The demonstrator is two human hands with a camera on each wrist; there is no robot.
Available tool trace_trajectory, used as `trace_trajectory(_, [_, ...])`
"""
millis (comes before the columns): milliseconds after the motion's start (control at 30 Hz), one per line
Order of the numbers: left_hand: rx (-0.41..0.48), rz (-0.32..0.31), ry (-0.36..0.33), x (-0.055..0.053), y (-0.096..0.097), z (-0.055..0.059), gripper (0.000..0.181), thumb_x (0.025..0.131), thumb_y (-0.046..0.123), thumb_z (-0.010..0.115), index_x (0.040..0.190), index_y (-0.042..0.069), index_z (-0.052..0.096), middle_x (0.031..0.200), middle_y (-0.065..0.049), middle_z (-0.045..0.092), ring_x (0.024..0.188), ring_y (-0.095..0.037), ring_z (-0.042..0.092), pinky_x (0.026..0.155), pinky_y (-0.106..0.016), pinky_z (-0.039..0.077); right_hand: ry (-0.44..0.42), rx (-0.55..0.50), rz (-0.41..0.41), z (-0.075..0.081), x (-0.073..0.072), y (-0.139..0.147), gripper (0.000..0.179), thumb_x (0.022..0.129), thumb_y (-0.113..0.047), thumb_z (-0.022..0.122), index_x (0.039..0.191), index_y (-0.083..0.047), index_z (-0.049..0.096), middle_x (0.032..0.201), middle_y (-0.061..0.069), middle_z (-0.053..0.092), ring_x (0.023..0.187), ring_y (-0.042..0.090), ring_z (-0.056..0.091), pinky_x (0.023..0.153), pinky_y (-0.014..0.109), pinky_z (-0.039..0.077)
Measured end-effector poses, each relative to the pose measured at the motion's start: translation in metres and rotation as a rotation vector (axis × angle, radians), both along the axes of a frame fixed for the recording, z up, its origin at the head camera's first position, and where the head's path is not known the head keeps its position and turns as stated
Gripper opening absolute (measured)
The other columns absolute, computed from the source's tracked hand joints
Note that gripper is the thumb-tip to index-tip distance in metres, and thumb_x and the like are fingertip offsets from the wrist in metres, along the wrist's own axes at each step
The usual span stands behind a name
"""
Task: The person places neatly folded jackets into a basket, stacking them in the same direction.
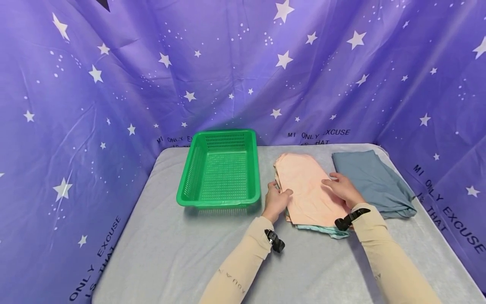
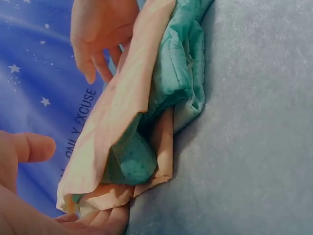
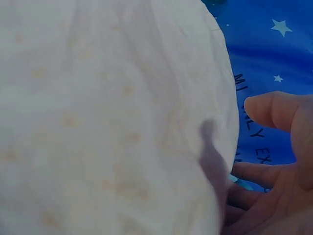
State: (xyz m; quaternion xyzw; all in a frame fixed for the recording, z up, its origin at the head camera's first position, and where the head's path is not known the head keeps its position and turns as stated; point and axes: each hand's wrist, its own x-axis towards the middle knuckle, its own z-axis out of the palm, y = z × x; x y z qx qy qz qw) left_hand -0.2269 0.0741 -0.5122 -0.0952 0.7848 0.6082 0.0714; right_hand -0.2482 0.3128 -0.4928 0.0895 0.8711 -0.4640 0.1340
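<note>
A folded peach cloth (image 1: 307,190) lies on the table, with teal fabric (image 2: 178,73) showing between its layers at the near edge. My left hand (image 1: 276,202) is at its left side. In the left wrist view, those fingers (image 2: 115,220) reach under the bottom layers and the thumb stands raised, apart from the cloth. My right hand (image 1: 343,189) is at the right side of the peach cloth. Its fingers (image 3: 257,172) are at the cloth's edge, partly hidden behind it, and its thumb is lifted away in the right wrist view.
To the left stands a green perforated plastic basket (image 1: 256,169) with nothing in it. A folded blue-grey cloth (image 1: 368,181) lies to the right, close by my right hand. Purple star-print curtains (image 1: 235,63) enclose the grey-covered table (image 1: 182,261) at the back and sides.
</note>
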Motion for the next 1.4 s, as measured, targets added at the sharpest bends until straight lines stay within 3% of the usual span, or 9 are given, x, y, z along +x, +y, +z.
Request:
trace_trajectory(233, [0.072, 0.063, -0.042, -0.005, 0.007, -0.001, 0.069, 0.089, 0.021, 0.07, 0.148, 0.003, 0.04, 0.109, -0.011, 0.062, 0.092, -0.021, 0.066, 0.083, -0.038, 0.058, 0.0, -0.005, -0.015, -0.009, -0.003, -0.001, 0.079, 0.105, -0.039, 0.051, 0.159, 0.008, 0.017, 0.158, 0.035, 0.029, 0.133, 0.045, 0.046, 0.11, 0.053, 0.042])
trace_trajectory(433, [0.13, 0.08, -0.091, -0.008, 0.008, -0.003, 0.064, 0.089, 0.021, 0.07, 0.144, 0.001, 0.045, 0.119, -0.015, 0.066, 0.106, -0.024, 0.07, 0.093, -0.039, 0.058, -0.038, -0.016, -0.009, -0.013, -0.006, -0.001, 0.079, 0.105, -0.043, 0.05, 0.159, 0.006, 0.021, 0.151, 0.033, 0.04, 0.121, 0.041, 0.057, 0.099, 0.047, 0.05])
trace_trajectory(533, [0.164, 0.071, -0.105, -0.009, 0.008, -0.005, 0.059, 0.089, 0.02, 0.071, 0.141, 0.001, 0.048, 0.12, -0.014, 0.066, 0.105, -0.022, 0.069, 0.092, -0.037, 0.058, -0.053, -0.018, -0.003, -0.014, -0.008, -0.001, 0.079, 0.105, -0.044, 0.049, 0.158, 0.007, 0.022, 0.148, 0.033, 0.043, 0.117, 0.039, 0.06, 0.095, 0.043, 0.052])
trace_trajectory(633, [0.195, 0.064, -0.113, -0.009, 0.009, -0.006, 0.053, 0.089, 0.019, 0.071, 0.135, 0.001, 0.051, 0.114, -0.011, 0.067, 0.098, -0.018, 0.069, 0.087, -0.034, 0.059, -0.054, -0.014, 0.009, -0.014, -0.008, -0.001, 0.078, 0.105, -0.044, 0.049, 0.157, 0.008, 0.024, 0.144, 0.033, 0.047, 0.112, 0.035, 0.062, 0.09, 0.038, 0.053])
trace_trajectory(700, [0.212, 0.064, -0.119, -0.009, 0.01, -0.006, 0.046, 0.088, 0.018, 0.07, 0.128, 0.001, 0.055, 0.107, -0.008, 0.068, 0.091, -0.016, 0.068, 0.081, -0.031, 0.058, -0.064, -0.014, 0.015, -0.014, -0.007, -0.002, 0.083, 0.104, -0.045, 0.049, 0.158, 0.01, 0.018, 0.151, 0.034, 0.041, 0.122, 0.039, 0.057, 0.098, 0.044, 0.052])
trace_trajectory(867, [0.245, 0.048, -0.137, -0.009, 0.011, -0.006, 0.017, 0.088, 0.016, 0.069, 0.099, 0.004, 0.065, 0.085, -0.003, 0.07, 0.071, -0.01, 0.065, 0.064, -0.023, 0.053, -0.053, -0.013, 0.013, -0.02, -0.006, -0.003, 0.079, 0.105, -0.045, 0.049, 0.157, 0.009, 0.024, 0.151, 0.034, 0.043, 0.127, 0.041, 0.055, 0.103, 0.047, 0.05])
trace_trajectory(967, [0.28, 0.026, -0.148, -0.01, 0.01, -0.006, 0.011, 0.087, 0.016, 0.067, 0.092, 0.006, 0.067, 0.08, -0.002, 0.071, 0.067, -0.008, 0.063, 0.062, -0.021, 0.052, -0.041, -0.017, 0.006, -0.022, -0.005, -0.003, 0.071, 0.106, -0.043, 0.049, 0.153, 0.008, 0.034, 0.141, 0.03, 0.053, 0.114, 0.034, 0.062, 0.091, 0.036, 0.052])
trace_trajectory(1133, [0.316, 0.0, -0.171, -0.01, 0.01, -0.006, 0.017, 0.087, 0.017, 0.068, 0.098, 0.005, 0.066, 0.089, -0.004, 0.072, 0.075, -0.01, 0.064, 0.071, -0.022, 0.053, -0.091, -0.064, -0.01, -0.02, -0.005, -0.005, 0.068, 0.107, -0.04, 0.048, 0.154, 0.006, 0.032, 0.136, 0.023, 0.056, 0.108, 0.024, 0.062, 0.087, 0.031, 0.051])
trace_trajectory(1400, [0.279, 0.007, -0.145, -0.01, 0.012, -0.004, 0.042, 0.086, 0.017, 0.072, 0.124, 0.005, 0.06, 0.112, -0.01, 0.065, 0.097, -0.02, 0.066, 0.09, -0.036, 0.055, -0.102, -0.14, -0.036, -0.016, -0.004, -0.006, 0.059, 0.107, -0.033, 0.05, 0.15, 0.006, 0.037, 0.099, -0.001, 0.069, 0.08, 0.009, 0.066, 0.075, 0.03, 0.056])
